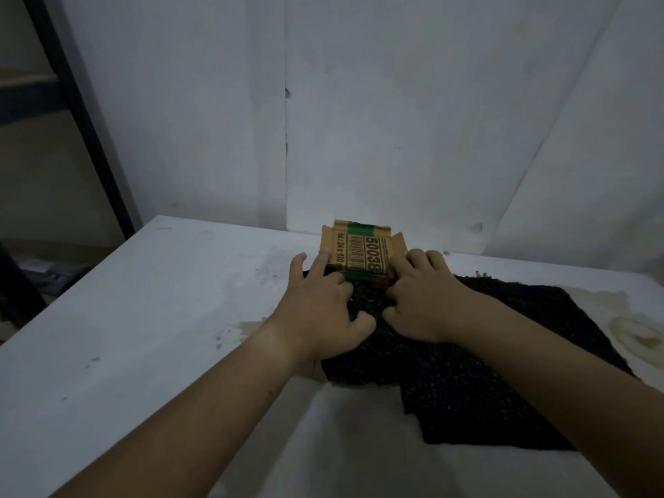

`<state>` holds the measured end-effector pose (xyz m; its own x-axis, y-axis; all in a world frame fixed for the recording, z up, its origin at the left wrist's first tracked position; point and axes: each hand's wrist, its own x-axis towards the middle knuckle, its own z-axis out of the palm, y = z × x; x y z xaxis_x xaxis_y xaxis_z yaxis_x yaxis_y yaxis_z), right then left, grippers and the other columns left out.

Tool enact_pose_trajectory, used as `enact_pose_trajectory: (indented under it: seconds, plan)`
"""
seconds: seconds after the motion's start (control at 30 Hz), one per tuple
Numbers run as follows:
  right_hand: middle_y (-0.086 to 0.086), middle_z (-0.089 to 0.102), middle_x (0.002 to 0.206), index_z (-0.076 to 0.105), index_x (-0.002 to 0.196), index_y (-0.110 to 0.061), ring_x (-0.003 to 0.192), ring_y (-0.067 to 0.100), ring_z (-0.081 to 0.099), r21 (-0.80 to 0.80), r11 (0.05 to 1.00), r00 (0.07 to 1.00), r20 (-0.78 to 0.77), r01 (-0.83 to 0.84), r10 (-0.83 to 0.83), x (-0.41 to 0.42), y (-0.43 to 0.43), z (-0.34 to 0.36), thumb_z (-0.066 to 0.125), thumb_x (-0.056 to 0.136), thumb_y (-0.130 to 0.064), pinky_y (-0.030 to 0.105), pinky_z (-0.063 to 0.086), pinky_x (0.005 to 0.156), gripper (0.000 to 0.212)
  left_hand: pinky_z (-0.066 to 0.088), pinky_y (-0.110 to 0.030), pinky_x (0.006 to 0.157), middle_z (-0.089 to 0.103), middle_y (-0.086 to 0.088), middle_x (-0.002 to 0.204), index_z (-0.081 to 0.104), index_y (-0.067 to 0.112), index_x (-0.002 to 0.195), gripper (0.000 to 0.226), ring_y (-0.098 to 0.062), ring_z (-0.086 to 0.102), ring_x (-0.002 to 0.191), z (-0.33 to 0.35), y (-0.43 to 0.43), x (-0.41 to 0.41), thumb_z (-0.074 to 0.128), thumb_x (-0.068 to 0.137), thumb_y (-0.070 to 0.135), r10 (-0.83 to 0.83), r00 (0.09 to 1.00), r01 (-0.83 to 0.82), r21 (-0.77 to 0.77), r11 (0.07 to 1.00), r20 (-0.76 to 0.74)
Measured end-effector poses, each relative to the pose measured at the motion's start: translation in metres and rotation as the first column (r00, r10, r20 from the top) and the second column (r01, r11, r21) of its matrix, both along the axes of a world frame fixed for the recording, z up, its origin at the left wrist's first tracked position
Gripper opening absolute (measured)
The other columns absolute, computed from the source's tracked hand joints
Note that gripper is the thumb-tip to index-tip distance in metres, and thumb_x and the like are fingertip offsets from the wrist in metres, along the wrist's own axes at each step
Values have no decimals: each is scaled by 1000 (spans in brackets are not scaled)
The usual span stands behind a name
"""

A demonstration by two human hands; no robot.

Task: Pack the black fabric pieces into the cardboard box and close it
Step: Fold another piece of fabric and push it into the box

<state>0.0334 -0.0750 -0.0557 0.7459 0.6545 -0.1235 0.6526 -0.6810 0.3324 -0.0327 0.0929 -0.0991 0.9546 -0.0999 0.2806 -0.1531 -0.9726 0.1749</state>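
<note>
Two bare forearms reach in from the bottom edge, closest to me, and meet over the middle of a white worktop (161, 300). The left hand (319, 303) lies palm down on a pile of black fabric (467, 382). Two of its fingers stretch forward onto the left side of a cardboard box (363, 249), while its thumb rests on the cloth. It presses rather than grips.

The right hand (424, 296) sits just beside it, knuckles raised and fingers bent. Its fingertips are at the lower edge of the upright cardboard flap. I cannot tell whether they pinch the flap or only push against it.

The box is at the far side of the worktop, near the white wall (395, 120). I see its flap, which has green bands, a barcode and large printed digits. The fabric is dark and coarse in weave. It starts at the foot of the flap under both hands and spreads toward me and to the right across the worktop. A sliver of cardboard shows beneath the left wrist.

A brownish stain (639, 336) marks the worktop to the right. A dark shelf frame (72, 102) stands at the far left.
</note>
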Motion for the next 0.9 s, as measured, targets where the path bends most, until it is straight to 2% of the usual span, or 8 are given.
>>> enact_pose_trajectory:
  seconds: [0.13,0.23,0.3,0.4,0.5,0.7,0.8,0.9]
  plan:
    - [6,36,125,67,116,-22,119,30,28,24,1000,997,-70,-16,17,2,-5,0,28,93,-51,43,23,104,54,-3,-48,116,62,4,103,68,16,91,57,-22,16,148,1,-1,-3,29,81,56,5,1000,-5,-4,1000,6]
    - [-5,45,132,59,129,-33,124,23,37,267,959,989,-81,-95,120,-2,-26,10,34,89,-60,37,26,103,54,1,-50,116,61,2,98,66,16,85,57,-24,20,146,1,-1,-3,27,80,57,1,1000,-1,-3,1000,19]
    - [-10,50,131,58,127,-36,124,19,41,336,934,989,-40,-119,140,-4,-43,20,36,82,-68,35,31,103,60,2,-51,117,62,1,100,68,15,88,61,-24,18,147,1,-1,-2,25,78,58,4,1000,-3,-11,1000,11]
    - [-10,42,139,57,130,-42,131,18,35,289,952,990,-60,-103,126,-9,-62,26,40,73,-74,33,27,106,67,0,-50,117,63,0,104,71,13,97,65,-24,15,148,0,0,-1,26,79,58,3,1000,-3,-13,1000,-8]
    - [-8,22,152,49,137,-45,138,18,23,236,966,985,-107,-110,138,-12,-65,24,44,69,-74,39,25,113,74,0,-48,115,62,1,102,70,14,93,63,-23,17,147,-1,0,0,27,80,58,1,1000,-1,-6,1000,13]
    - [-6,1,159,56,129,-40,138,23,17,168,983,960,-256,-71,113,-10,-40,10,58,67,-68,42,30,111,68,-1,-48,114,64,3,104,71,15,95,68,-23,17,147,-1,0,1,22,78,60,-1,1000,1,7,1000,17]
    - [-5,9,156,59,127,-37,129,23,24,94,993,962,-257,-70,92,-5,-31,17,59,66,-68,39,34,104,69,0,-49,115,64,3,102,71,16,94,68,-23,17,147,0,0,-1,22,77,61,2,1000,-2,11,1000,15]
    - [-6,36,144,53,130,-39,118,21,38,115,987,980,-152,-109,126,-2,-34,25,54,57,-74,39,39,98,81,1,-51,116,64,3,101,70,16,91,66,-24,17,148,0,0,-1,23,78,60,6,1000,-6,11,1000,7]
